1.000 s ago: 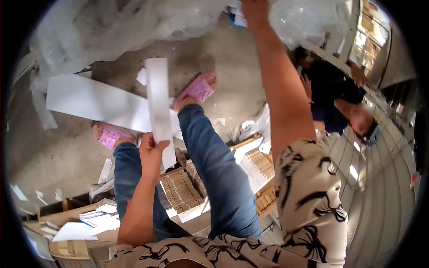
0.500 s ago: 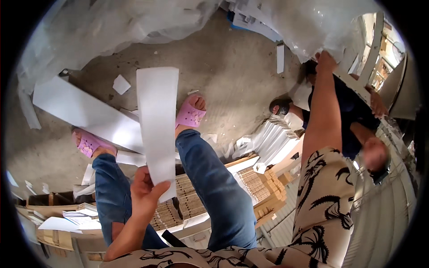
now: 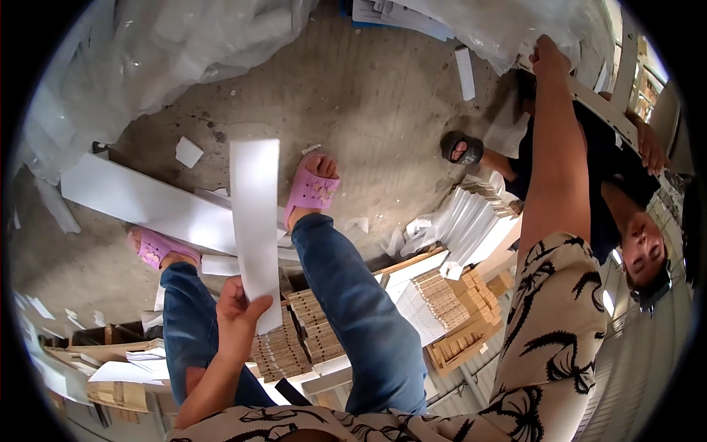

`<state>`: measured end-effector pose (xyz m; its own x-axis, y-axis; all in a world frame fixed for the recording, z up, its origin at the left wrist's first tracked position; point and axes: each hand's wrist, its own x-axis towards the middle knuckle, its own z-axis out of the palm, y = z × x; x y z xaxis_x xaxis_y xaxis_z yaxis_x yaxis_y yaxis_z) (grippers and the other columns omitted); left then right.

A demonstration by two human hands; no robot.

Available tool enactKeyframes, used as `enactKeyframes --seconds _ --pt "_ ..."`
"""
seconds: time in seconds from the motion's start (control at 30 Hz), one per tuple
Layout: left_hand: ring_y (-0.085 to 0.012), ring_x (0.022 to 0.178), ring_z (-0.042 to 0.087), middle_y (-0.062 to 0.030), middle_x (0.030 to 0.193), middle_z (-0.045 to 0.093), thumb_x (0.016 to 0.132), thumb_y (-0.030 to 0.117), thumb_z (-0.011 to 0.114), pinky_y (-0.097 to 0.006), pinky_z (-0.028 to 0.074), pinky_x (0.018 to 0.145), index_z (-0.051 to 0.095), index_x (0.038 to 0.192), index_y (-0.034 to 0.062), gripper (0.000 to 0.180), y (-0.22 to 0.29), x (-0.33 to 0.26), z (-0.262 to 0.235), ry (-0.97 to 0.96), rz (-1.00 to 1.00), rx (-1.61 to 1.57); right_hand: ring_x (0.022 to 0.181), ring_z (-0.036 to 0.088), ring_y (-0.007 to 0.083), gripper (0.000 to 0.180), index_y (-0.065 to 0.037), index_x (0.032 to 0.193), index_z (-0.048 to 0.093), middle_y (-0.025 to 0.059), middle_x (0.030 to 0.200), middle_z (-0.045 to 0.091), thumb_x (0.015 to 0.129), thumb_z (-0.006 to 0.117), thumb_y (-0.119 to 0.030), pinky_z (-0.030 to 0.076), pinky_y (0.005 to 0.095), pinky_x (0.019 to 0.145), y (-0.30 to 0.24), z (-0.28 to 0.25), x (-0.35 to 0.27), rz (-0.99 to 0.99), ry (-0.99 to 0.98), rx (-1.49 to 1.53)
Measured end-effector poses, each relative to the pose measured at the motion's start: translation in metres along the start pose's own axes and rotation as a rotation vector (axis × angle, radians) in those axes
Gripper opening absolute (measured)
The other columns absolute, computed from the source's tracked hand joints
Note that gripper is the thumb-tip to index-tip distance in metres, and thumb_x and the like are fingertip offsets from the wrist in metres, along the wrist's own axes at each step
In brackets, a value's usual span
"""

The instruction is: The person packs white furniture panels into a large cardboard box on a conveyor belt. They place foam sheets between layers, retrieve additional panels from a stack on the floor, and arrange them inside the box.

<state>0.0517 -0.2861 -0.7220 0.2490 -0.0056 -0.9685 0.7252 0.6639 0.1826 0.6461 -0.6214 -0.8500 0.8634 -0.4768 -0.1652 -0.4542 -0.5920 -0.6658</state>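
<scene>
My left hand (image 3: pixel 239 313) pinches the lower end of a long, flat white strip (image 3: pixel 256 221), thumb on top and fingers behind. The strip points away from me, above the floor between my feet; I cannot tell what it is made of. My right arm reaches far out to the right. Its hand (image 3: pixel 550 57) is closed on the lower edge of a large clear plastic bag (image 3: pixel 508 33), where the plastic bunches at the fingers. What fills the bag is hard to make out.
A long white panel (image 3: pixel 140 199) lies at left beside my pink clogs (image 3: pixel 313 188). White scraps (image 3: pixel 189 152) dot the concrete floor. Another person (image 3: pixel 626 177) is at right, near stacked white sheets (image 3: pixel 475 228). Bundled cardboard strips (image 3: pixel 280 353) are stacked by my legs. More plastic (image 3: pixel 169 66) bulges at upper left.
My right hand has moved farther out and a little right, still on the plastic. The strip in my left hand has tipped and looks narrower. The other person's head has turned.
</scene>
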Motion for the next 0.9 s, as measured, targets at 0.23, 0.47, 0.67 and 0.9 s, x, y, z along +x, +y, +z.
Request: enactKeyframes --seconds 0.23,0.47,0.67,0.9 --pt "-0.0099 0.082 0.055 -0.0043 0.090 0.059 0.075 -0.004 0.063 -0.023 0.043 0.074 0.050 0.102 0.0021 0.030 -0.008 -0.017 -0.032 -0.095 0.065 0.020 0.069 0.057 0.0235 0.018 -0.001 0.086 0.057 0.0095 0.083 0.058 0.080 0.055 -0.017 0.048 0.0354 0.057 0.072 -0.051 -0.208 -1.001 -0.095 -0.979" --pt "-0.0137 0.083 0.058 -0.0060 0.092 0.060 0.075 0.002 0.063 -0.026 0.046 0.075 0.052 0.103 0.0022 0.029 0.018 -0.013 -0.089 -0.291 0.126 -0.387 0.066 0.057 0.0138 0.027 0.001 0.106 0.054 0.0060 0.090 0.059 0.085 0.056 -0.016 0.047 0.0260 0.060 0.021 -0.054 -0.554 0.298 -1.057 -0.269" --pt "-0.0150 0.085 0.059 -0.0059 0.095 0.062 0.071 0.000 0.066 -0.027 0.048 0.076 0.057 0.105 -0.0013 0.035 0.029 -0.126 -0.154 -0.219 0.206 -0.592 0.097 0.055 0.0115 0.033 -0.001 0.118 0.050 0.0041 0.104 0.060 0.085 0.049 0.003 0.044 0.0263 0.085 -0.087 -0.074 -0.702 0.092 -1.671 -0.062" --pt "-0.0123 0.081 0.058 -0.0051 0.094 0.062 0.071 0.005 0.071 -0.025 0.047 0.071 0.059 0.103 -0.0006 0.035 0.071 -0.370 -0.193 0.192 0.693 -0.228 0.094 0.050 0.0096 0.042 0.000 0.126 0.045 0.0039 0.109 0.055 0.088 0.057 -0.013 0.042 0.0244 0.082 -0.306 -0.169 -0.796 -0.152 -1.844 -0.078"
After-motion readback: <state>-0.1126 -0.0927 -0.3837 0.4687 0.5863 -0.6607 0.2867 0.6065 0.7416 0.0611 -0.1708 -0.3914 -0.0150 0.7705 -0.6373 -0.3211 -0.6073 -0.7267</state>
